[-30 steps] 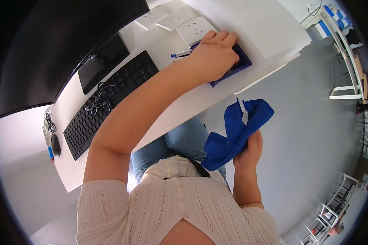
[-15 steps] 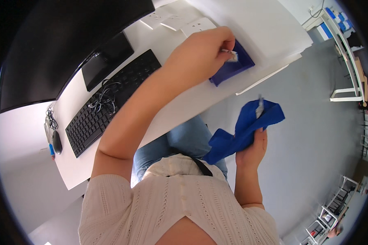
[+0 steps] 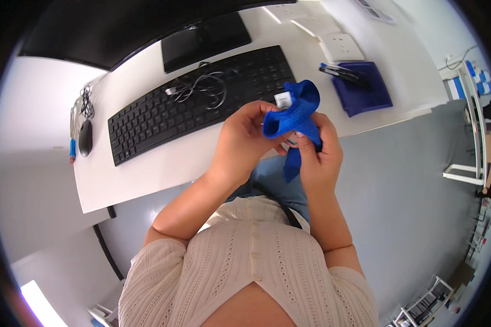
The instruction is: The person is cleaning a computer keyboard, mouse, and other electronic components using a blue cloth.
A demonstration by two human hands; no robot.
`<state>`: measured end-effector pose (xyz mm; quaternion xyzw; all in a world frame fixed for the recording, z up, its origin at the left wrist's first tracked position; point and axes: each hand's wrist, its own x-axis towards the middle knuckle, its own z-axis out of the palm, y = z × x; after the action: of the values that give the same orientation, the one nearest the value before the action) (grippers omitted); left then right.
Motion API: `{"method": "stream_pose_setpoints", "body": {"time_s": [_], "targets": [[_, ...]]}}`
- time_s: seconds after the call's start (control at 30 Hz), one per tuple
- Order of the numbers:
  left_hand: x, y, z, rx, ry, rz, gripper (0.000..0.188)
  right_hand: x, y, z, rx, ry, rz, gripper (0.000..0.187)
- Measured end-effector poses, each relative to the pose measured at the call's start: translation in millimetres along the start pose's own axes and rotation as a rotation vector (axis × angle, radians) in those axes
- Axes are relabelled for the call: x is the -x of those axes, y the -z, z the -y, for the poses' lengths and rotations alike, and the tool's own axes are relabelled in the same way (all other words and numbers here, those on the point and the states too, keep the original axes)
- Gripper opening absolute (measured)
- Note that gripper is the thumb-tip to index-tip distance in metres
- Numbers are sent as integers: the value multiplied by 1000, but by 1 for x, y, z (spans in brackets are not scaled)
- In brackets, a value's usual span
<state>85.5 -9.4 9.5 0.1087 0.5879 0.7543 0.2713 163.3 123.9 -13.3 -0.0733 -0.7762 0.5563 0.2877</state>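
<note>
A crumpled blue cloth is held up between both hands, in front of the desk's near edge. A small white label sticks out at its upper left. My left hand is closed at the cloth's left side, its fingertips partly behind the folds. My right hand pinches the cloth from the right, thumb on the near side, with one end hanging below. Between the fingertips shows a small pale thing with a blue edge, too covered to name.
A dark blue tray with several pens stands at the desk's right. White socket plates lie behind it. A black keyboard carries a coiled cable; a mouse lies left, under a large monitor.
My left hand has come back from the tray, where it held a small whitish thing, to the blue cloth. My right hand has brought the cloth up and left. The view has turned.
</note>
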Motion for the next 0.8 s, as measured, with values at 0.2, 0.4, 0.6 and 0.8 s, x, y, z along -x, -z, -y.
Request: {"method": "stream_pose_setpoints", "body": {"time_s": [0.2,0.4,0.6,0.8], "targets": [[16,46,-2,212,97,-54,19,0,-21,3,-258,-307,-88,25],[15,67,8,-30,108,-200,24,1,-26,12,596,627,53,22],[22,73,14,455,146,-117,17,6,-34,0,697,575,144,26],[25,77,0,438,42,-14,15,6,-2,-9,292,78,94,38]]}}
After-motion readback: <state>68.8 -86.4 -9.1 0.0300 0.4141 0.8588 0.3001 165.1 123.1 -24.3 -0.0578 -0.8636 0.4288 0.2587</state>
